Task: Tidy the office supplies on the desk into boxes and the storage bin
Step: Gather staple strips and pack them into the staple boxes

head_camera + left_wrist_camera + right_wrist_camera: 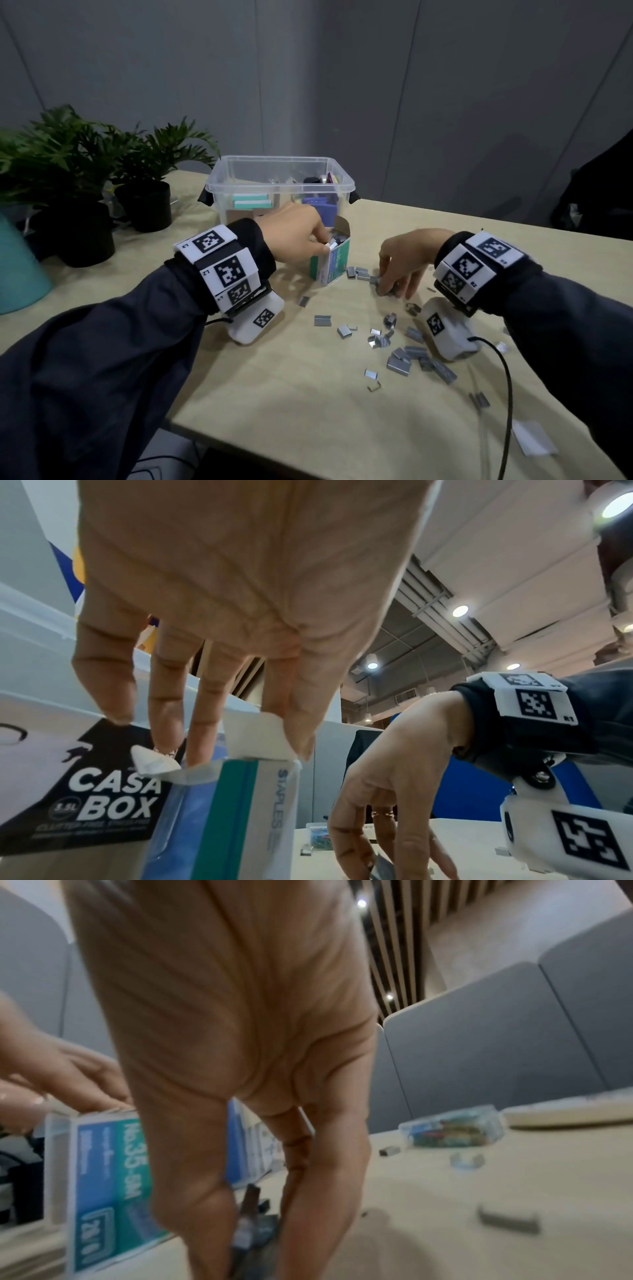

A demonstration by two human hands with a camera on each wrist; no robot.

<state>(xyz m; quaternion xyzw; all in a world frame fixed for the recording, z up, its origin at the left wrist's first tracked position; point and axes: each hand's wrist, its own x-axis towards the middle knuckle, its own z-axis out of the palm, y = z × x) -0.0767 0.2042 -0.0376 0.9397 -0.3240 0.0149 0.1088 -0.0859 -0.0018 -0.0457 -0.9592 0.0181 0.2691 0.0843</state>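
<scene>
Step in hand: refilling the green-and-white cardboard staple box (330,265), standing upright just in front of the clear plastic storage bin (239,181).

Your left hand (298,233) sits over the box's open top, fingertips (301,746) pinching a white top flap, wrist angled down, steadying it.

Right of the box, your right hand (406,260) arches palm-down on the pale wooden desk (308,394), fingers curled on a small clump of grey metal staple strips (385,291).

More loose strips (399,365) lie scattered right of the box, nearer you.

Next, likely: lift the clump clear, carry it left over the box mouth, drop it in. Keep the flap held back.
</scene>
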